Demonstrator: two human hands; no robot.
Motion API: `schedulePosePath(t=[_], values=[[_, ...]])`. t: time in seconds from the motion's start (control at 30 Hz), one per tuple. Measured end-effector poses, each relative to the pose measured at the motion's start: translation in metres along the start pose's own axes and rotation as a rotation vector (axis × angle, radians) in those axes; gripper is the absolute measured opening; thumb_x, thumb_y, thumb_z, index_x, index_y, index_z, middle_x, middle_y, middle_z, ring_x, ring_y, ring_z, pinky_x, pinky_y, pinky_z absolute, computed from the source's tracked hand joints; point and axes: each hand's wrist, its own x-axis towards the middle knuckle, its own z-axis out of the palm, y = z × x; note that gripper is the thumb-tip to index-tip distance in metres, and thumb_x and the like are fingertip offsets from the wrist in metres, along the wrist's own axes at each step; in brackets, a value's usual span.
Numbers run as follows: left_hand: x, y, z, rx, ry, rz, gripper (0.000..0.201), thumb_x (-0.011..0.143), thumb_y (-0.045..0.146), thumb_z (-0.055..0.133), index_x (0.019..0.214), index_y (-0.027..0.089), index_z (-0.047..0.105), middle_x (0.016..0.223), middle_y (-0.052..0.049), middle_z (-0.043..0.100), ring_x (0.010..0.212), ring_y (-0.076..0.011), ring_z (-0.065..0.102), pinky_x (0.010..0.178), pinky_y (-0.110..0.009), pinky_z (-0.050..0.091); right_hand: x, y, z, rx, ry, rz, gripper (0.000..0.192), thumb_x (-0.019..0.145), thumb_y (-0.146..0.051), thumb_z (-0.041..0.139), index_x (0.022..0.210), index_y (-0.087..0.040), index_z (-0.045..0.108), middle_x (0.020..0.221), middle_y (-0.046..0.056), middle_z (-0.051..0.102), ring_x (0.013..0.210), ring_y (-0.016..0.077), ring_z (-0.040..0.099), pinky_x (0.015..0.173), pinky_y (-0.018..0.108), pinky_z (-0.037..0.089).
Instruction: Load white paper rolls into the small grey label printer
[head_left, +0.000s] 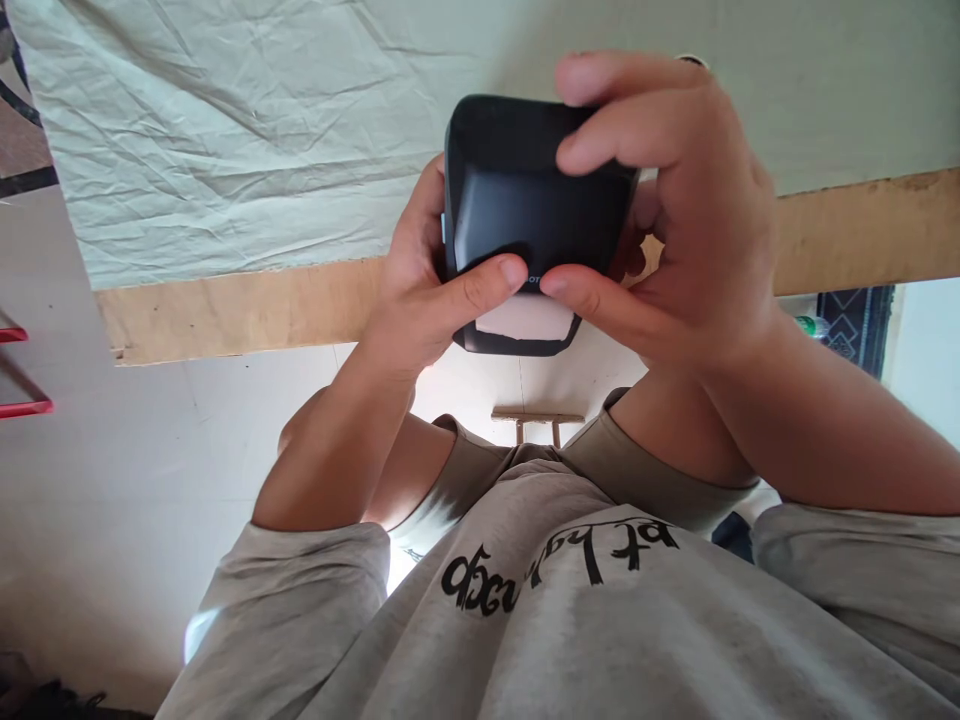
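Note:
A black, boxy device [544, 220] with rounded corners is held up over the front edge of the cloth-covered table. Light letters, partly hidden by a thumb, show on its face, and a shiny pale panel lies at the end nearest me. My left hand [442, 265] grips the device from the left side, thumb across the face and the other fingers hidden behind. On the right side, my right hand [690, 200] holds it with the thumb tip by the letters and some fingers curled at the side. Two of its fingers reach over the top right corner.
A wrinkled pale green cloth [262, 130] covers the table, with a bare wooden edge [240, 310] along the front. Below stand a small wooden stool or frame [536, 416] and, far left, a red-barred object [26, 408]. A dark patterned item [855, 320] lies at right.

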Motion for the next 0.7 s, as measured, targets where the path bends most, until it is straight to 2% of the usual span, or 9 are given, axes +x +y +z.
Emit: schedulePosePath(t=[0.1,0.23,0.3,0.4,0.5,0.6,0.7], values=[[0.001,-0.004,0.002,-0.054,-0.069,0.154,0.043,0.073,0.047,0.079,0.108,0.028,0.062,0.101,-0.004,0.063,0.1,-0.0243,0.065,0.086,-0.036,0.052,0.001,-0.002,0.004,-0.012,-0.031,0.04,0.045,0.09,-0.04,0.057,0.131,-0.027,0.045,0.132,0.007,0.057,0.127,0.0215,0.055,0.113,0.042,0.047],[0.001,-0.003,0.002,-0.055,-0.016,0.099,0.044,0.072,0.044,0.08,0.109,0.025,0.064,0.098,-0.005,0.063,0.104,-0.0263,0.065,0.085,-0.035,0.053,-0.001,0.003,0.008,-0.019,-0.027,0.047,0.051,0.089,-0.041,0.057,0.135,-0.027,0.042,0.134,0.006,0.053,0.125,0.0203,0.054,0.109,0.04,0.048],[0.0,-0.001,0.0,-0.038,-0.048,0.065,0.045,0.072,0.045,0.081,0.11,0.026,0.064,0.099,-0.005,0.064,0.102,-0.0254,0.065,0.082,-0.034,0.054,-0.002,0.006,0.009,0.01,-0.017,0.038,0.05,0.089,-0.042,0.059,0.133,-0.027,0.042,0.134,0.007,0.053,0.126,0.0212,0.053,0.108,0.04,0.048],[0.0,-0.004,0.0,-0.055,-0.103,0.091,0.037,0.078,0.04,0.077,0.11,0.027,0.065,0.098,-0.003,0.064,0.085,-0.017,0.064,0.076,-0.031,0.053,-0.002,0.01,0.009,0.026,-0.033,0.064,0.047,0.089,-0.042,0.059,0.131,-0.028,0.043,0.134,0.007,0.054,0.125,0.0221,0.054,0.107,0.041,0.048],[0.002,-0.009,0.001,-0.097,-0.074,0.152,0.021,0.087,0.036,0.066,0.106,0.027,0.065,0.089,-0.001,0.061,0.074,-0.0117,0.059,0.075,-0.029,0.051,-0.002,0.012,0.009,0.023,-0.045,0.059,0.048,0.089,-0.043,0.057,0.132,-0.029,0.043,0.134,0.005,0.053,0.126,0.0215,0.054,0.107,0.041,0.048],[0.004,-0.01,0.002,-0.084,-0.083,0.162,0.026,0.084,0.043,0.069,0.105,0.029,0.065,0.088,-0.002,0.06,0.074,-0.0142,0.057,0.069,-0.031,0.05,-0.002,0.011,0.009,0.025,-0.057,0.091,0.046,0.089,-0.041,0.057,0.131,-0.03,0.043,0.134,0.005,0.053,0.126,0.0204,0.054,0.108,0.041,0.048],[0.005,-0.006,0.0,-0.059,-0.101,0.106,0.035,0.078,0.044,0.076,0.107,0.029,0.065,0.089,-0.002,0.062,0.077,-0.0174,0.061,0.07,-0.032,0.051,-0.003,0.011,0.009,0.025,-0.057,0.129,0.045,0.089,-0.039,0.057,0.13,-0.03,0.044,0.135,0.005,0.054,0.127,0.021,0.054,0.107,0.041,0.049]])
